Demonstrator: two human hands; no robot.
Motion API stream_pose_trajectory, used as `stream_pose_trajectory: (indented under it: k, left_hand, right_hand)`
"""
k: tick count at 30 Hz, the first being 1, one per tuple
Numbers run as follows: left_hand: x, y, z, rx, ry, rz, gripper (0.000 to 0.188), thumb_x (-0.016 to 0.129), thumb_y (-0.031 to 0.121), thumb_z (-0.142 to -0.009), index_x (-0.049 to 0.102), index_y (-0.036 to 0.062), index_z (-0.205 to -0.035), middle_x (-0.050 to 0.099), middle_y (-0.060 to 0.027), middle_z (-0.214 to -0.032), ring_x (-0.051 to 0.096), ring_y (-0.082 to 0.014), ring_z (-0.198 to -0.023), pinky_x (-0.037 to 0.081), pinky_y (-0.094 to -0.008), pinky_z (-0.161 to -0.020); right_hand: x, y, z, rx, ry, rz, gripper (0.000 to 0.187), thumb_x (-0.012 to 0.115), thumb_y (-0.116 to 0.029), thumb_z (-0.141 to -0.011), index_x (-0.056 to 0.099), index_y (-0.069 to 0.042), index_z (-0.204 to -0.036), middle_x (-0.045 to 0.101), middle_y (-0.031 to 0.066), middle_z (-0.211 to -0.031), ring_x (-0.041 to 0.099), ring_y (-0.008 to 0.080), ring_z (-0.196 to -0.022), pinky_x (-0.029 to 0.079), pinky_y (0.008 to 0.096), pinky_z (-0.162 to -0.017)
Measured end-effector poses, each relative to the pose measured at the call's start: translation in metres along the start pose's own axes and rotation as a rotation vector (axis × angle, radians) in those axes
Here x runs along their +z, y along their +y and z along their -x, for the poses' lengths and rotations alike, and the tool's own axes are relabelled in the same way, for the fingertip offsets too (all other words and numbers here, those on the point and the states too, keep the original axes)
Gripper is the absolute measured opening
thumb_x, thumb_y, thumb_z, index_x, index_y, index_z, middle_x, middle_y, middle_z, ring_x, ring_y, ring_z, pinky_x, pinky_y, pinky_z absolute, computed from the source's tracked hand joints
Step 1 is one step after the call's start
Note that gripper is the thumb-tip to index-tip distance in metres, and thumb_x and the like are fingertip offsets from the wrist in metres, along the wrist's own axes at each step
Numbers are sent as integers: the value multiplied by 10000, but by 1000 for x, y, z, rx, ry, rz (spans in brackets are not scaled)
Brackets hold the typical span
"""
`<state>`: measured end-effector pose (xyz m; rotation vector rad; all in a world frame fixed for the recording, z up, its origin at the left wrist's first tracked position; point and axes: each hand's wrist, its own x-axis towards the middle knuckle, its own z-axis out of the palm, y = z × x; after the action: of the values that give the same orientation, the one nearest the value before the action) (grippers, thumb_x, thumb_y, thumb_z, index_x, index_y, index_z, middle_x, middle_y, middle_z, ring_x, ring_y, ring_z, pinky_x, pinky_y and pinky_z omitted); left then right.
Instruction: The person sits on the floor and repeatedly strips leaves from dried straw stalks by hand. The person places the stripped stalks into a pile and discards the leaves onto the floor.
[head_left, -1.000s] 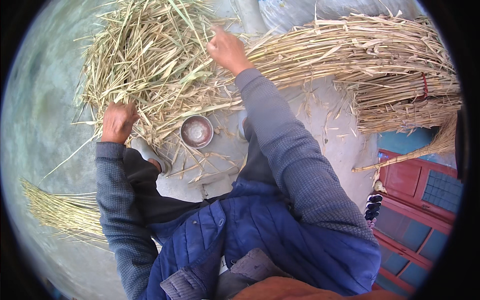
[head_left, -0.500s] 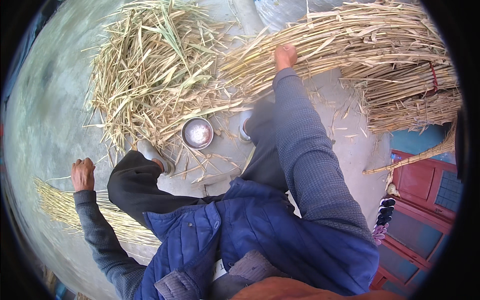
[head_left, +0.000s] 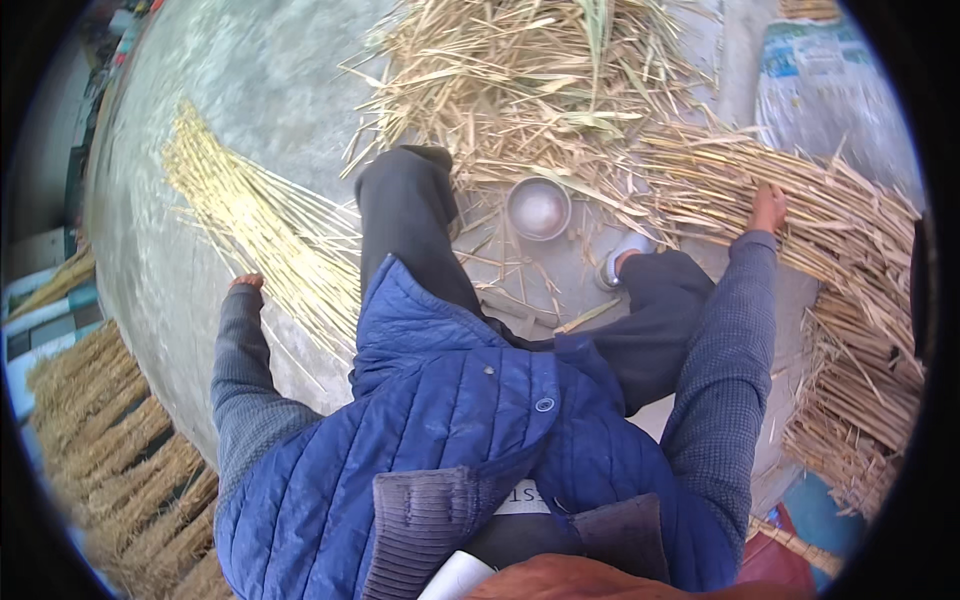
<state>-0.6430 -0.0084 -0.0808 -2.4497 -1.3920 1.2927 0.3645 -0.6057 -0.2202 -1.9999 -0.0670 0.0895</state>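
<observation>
A loose bundle of thin, pale yellow stalks (head_left: pixel 262 200) lies on the floor to the left. Along its near edge my left hand (head_left: pixel 248 283) is low, fingers curled round what looks like a single thin stalk; the fingertips are partly hidden. My right arm stretches out to a thick heap of brown, leafy dry stalks (head_left: pixel 850 215) on the right. There my right hand (head_left: pixel 768 208) lies with its fingers closed among the stalks, gripping at least one; how many I cannot tell.
Between my feet stands a round metal bowl (head_left: pixel 539 209). Dry leaf strips (head_left: pixel 520 90) are piled ahead of it. A plastic sack (head_left: pixel 825 100) lies at the far right, and tied brushy bundles (head_left: pixel 110 430) at the lower left.
The view has turned left, bringing the yellow stalks and brushy bundles further into sight. My left hand has come down beside the yellow stalks; my right hand remains on the brown heap.
</observation>
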Motion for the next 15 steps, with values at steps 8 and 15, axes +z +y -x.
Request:
stream_pose_trajectory:
  k: [8, 15]
  left_hand:
    - [-35, 142, 45, 111, 54, 137, 292, 796, 292, -776, 710, 138, -1010, 729, -116, -957, 696, -331, -974, 542, -441, -814]
    - [-178, 200, 36, 276, 361, 292, 222, 726, 264, -836, 716, 98, -983, 729, -142, -885, 703, -338, -881, 549, -427, -771]
  right_hand:
    - [14, 20, -42, 118, 53, -498, 138, 732, -109, -847, 682, -3, -920, 668, 48, -805, 590, 125, -671, 439, 252, -599]
    - [70, -163, 58, -40, -56, -601, 172, 720, -66, -889, 614, 27, -987, 694, 100, -867, 708, 174, -729, 548, 228, -592]
